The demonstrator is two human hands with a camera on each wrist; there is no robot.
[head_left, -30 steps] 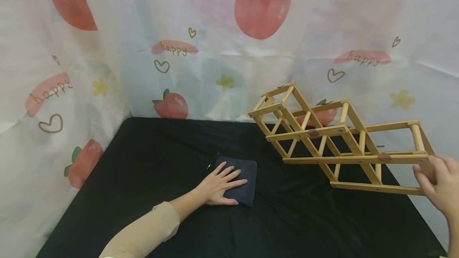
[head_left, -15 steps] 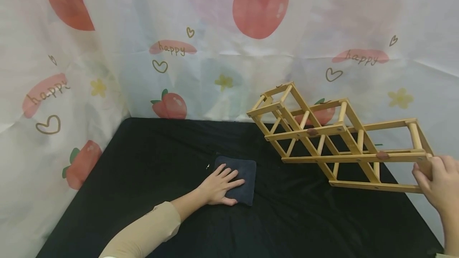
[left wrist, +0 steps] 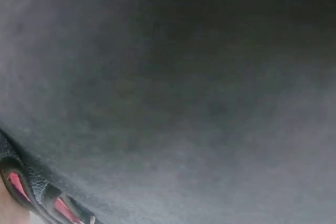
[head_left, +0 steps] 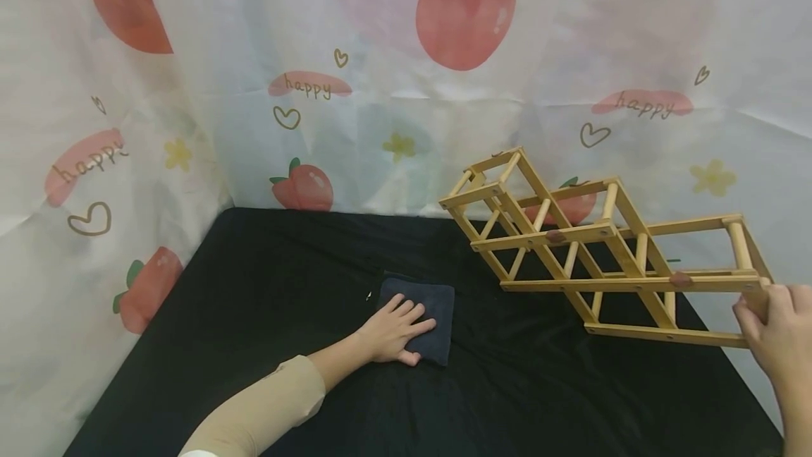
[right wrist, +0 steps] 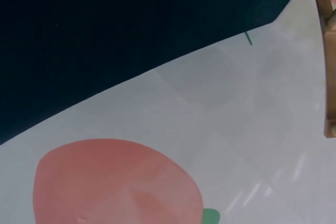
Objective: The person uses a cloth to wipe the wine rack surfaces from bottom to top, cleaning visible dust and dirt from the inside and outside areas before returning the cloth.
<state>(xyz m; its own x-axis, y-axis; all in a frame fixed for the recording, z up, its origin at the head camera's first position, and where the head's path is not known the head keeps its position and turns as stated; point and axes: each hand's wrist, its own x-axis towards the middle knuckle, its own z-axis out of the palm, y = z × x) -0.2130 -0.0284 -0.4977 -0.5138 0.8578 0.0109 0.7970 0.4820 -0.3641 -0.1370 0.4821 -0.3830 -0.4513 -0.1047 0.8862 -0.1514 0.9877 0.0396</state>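
Observation:
In the head view a folded dark blue cloth (head_left: 434,305) lies flat near the middle of the black-covered table. My left hand (head_left: 396,330) rests on its left part, fingers spread and a little bent. At the right edge of the head view, my right hand (head_left: 777,330) grips the near right end of a stepped wooden rack (head_left: 577,281). The rack is a lattice of slats and round rods, tilted, its far end reaching toward the back wall. In the right wrist view one wooden end piece (right wrist: 329,82) shows at the right edge. The left wrist view is mostly blurred dark surface.
The black table cover (head_left: 266,288) spreads around the cloth. White fabric (head_left: 393,20) printed with fruit, hearts and "happy" hangs behind and to the left. The table's right edge (head_left: 748,386) runs close below my right hand.
My left hand's fingers have drawn back and bent slightly on the cloth, and its thumb has pulled in. The rack stays in my right hand, almost unmoved.

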